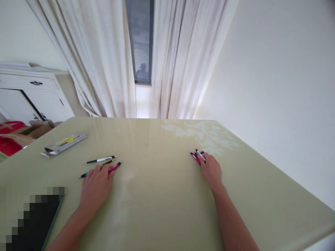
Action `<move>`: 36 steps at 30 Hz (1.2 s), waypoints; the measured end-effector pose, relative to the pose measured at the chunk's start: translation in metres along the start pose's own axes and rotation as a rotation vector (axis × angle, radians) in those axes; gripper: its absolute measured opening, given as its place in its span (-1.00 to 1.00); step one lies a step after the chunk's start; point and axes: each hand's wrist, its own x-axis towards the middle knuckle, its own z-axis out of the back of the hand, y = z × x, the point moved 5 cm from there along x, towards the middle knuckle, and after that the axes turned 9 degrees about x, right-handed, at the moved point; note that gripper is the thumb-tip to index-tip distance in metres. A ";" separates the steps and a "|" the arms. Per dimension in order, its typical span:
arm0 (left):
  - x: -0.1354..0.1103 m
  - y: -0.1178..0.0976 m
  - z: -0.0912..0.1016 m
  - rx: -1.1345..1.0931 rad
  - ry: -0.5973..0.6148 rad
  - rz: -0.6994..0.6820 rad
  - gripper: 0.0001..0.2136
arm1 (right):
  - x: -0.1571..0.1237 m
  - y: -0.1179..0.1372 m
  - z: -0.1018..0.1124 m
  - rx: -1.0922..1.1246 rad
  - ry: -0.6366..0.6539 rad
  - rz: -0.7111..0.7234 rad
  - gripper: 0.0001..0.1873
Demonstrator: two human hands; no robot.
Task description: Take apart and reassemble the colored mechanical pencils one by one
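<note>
My left hand (96, 184) rests on the pale green table (162, 195) with its fingers curled over a red pen (115, 167). A green-tipped pen (83, 175) pokes out to its left. Just beyond lie a black-and-white pen (101, 160) and a dark pen (108, 162). My right hand (211, 170) sits further right, fingers closed on a small bunch of pens (198, 156), pink, white and dark, whose tips stick out toward the far side.
A flat grey pen box (64, 143) lies at the table's far left. A dark blurred object (31, 223) covers the near left corner. Curtains (104, 59) and a window are behind, with a white cabinet (34, 94) at left and a wall (274, 87) at right.
</note>
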 end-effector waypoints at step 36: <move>-0.042 -0.091 0.024 -0.624 0.168 -0.429 -0.66 | -0.088 0.130 -0.037 0.896 0.711 0.360 -0.75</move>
